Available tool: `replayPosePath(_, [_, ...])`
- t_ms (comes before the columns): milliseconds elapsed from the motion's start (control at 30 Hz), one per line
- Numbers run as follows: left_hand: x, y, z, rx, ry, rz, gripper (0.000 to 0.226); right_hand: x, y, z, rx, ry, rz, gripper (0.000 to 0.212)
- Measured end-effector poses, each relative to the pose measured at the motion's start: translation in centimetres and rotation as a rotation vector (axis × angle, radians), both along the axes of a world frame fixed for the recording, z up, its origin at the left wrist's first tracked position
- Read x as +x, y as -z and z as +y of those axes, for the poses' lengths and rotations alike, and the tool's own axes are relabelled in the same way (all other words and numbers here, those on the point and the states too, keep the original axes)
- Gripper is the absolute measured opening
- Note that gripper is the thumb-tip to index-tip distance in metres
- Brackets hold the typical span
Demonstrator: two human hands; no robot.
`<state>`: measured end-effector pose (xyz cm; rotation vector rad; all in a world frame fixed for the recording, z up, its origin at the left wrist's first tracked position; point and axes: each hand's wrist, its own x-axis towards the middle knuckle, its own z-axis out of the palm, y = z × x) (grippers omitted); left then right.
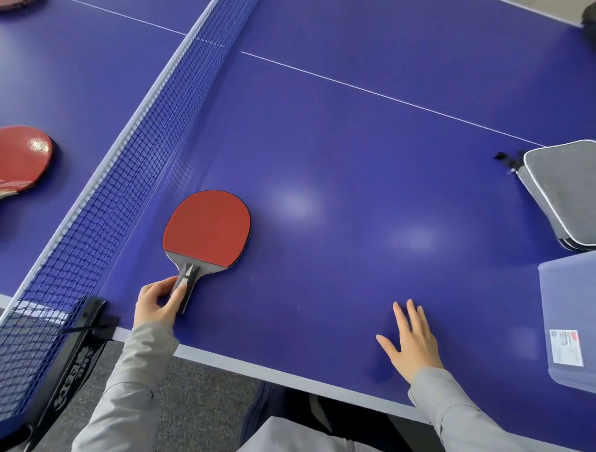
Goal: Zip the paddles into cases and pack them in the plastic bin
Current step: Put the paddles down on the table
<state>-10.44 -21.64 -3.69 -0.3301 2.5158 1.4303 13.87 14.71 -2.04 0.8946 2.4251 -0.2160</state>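
A red-faced paddle [208,227] lies flat on the blue table, just right of the net. My left hand [158,301] is shut on its black and grey handle near the table's front edge. My right hand [408,338] rests open and flat on the table, fingers spread, holding nothing. A stack of grey zip cases with white piping [562,190] lies at the right edge. In front of it stands the clear plastic bin [567,316] with a white label. A second red paddle [22,158] lies on the far side of the net at the left.
The blue net [106,180] runs diagonally from the clamp post [87,326] at the front left to the top centre. Part of another red paddle [19,3] shows at the top left corner. The blue table top [354,161] spreads between the hands and the cases.
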Motion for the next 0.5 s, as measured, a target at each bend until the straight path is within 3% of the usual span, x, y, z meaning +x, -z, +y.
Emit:
replayPosePath(133, [-0.1,-1.0,-0.2,-0.008,-0.001,-0.030,0.033,0.0,0.1,0.0,-0.001,0.007,0.005,0.076])
replayPosePath(267, [-0.1,-2.9,-0.1,-0.167,0.041,0.015,0.052,-0.1,0.0,-0.1,-0.005,0.020,0.004,0.076])
replayPosePath(367, [0.3,-4.3,1.2,-0.494,0.247,0.141,0.071,-0.1,-0.2,-0.1,-0.014,0.024,0.005,0.075])
replayPosePath(500, [1.4,-5.9,4.9,-0.678,0.556,0.260,0.089,-0.2,-0.9,0.1,-0.017,0.035,0.020,0.074])
